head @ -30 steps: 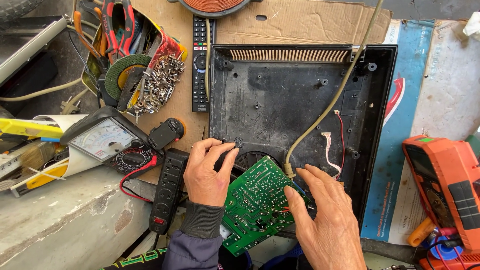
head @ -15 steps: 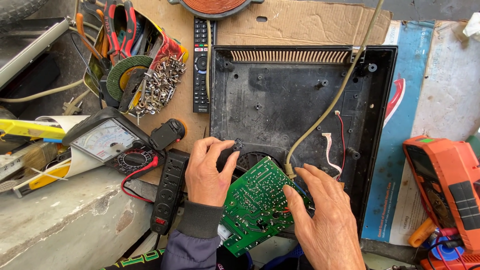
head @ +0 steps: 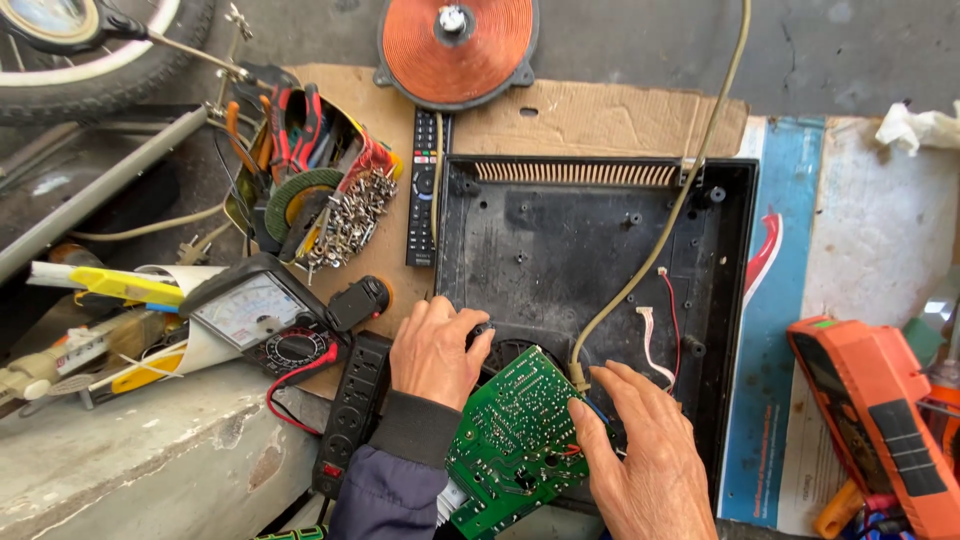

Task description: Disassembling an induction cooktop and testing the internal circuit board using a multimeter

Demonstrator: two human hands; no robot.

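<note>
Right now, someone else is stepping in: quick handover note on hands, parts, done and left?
Left hand: palm down on the near-left corner of the black housing, by the fan opening; holds nothing visible.
Right hand: fingers on the right edge of the green circuit board, next to the beige cable.
Board lies tilted, solder side up, over the housing's near edge. Copper coil lies apart on the cardboard behind.
Done: housing opened, coil out, board lifted free.
Left: board not seated; red and white leads lie loose in the housing.
</note>
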